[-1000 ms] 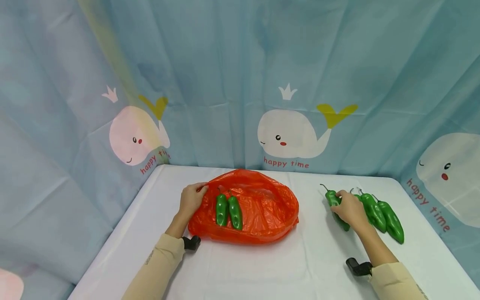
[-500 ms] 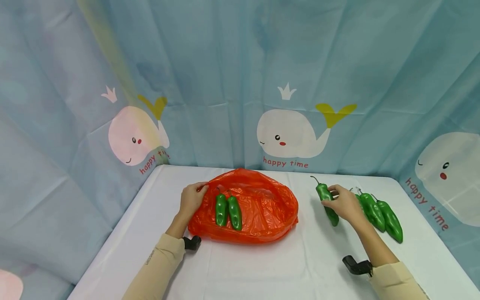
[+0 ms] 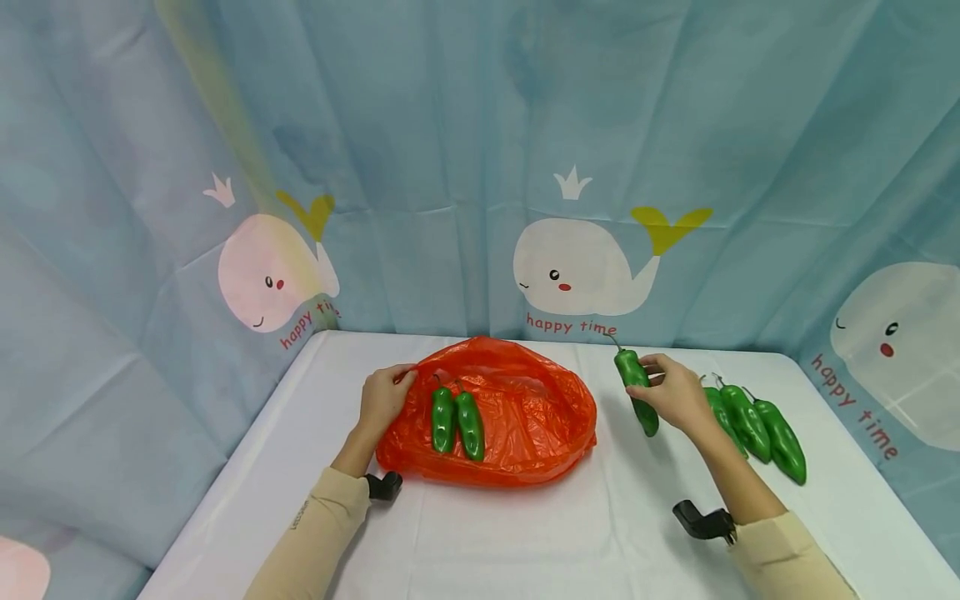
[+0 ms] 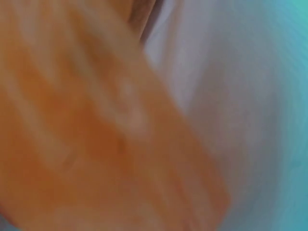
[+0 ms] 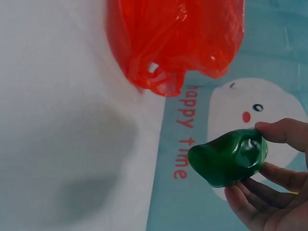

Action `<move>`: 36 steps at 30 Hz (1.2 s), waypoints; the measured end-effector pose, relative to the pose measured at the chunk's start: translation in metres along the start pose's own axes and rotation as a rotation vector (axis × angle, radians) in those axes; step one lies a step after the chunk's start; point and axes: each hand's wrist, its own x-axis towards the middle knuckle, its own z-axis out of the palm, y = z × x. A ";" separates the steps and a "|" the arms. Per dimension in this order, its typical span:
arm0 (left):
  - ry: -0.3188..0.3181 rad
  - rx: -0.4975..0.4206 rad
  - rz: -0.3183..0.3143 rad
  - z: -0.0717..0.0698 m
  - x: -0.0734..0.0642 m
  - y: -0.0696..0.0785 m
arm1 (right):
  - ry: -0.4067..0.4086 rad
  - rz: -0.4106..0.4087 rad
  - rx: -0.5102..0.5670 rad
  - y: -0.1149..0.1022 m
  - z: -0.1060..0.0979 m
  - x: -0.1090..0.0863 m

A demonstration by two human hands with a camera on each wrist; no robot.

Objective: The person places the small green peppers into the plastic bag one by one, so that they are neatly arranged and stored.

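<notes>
My right hand (image 3: 681, 398) holds a green chili pepper (image 3: 627, 365) between thumb and fingers, just above the table and to the right of the red plastic bag (image 3: 528, 417). In the right wrist view the same green chili pepper (image 5: 224, 159) points its tip at the camera. The bag lies spread with its mouth wide, and two green chili peppers (image 3: 470, 425) rest side by side in its left half. At its left rim my left hand (image 3: 382, 402) pinches the plastic. The left wrist view is a blurred orange-brown surface, so its fingertips are hidden there.
Several more green chili peppers (image 3: 780, 439) lie in a row on the right of the white-covered table (image 3: 517, 542). A blue curtain (image 3: 435, 275) with printed whales hangs along the table's back and sides. A black wrist camera (image 3: 705, 522) sits on the right wrist.
My right hand has carried the chili pepper up and leftward from the row toward the bag. The left hand and the bag have stayed in place.
</notes>
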 end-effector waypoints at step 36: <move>-0.008 -0.007 -0.005 0.001 0.002 0.000 | -0.035 -0.152 0.128 -0.070 0.030 0.016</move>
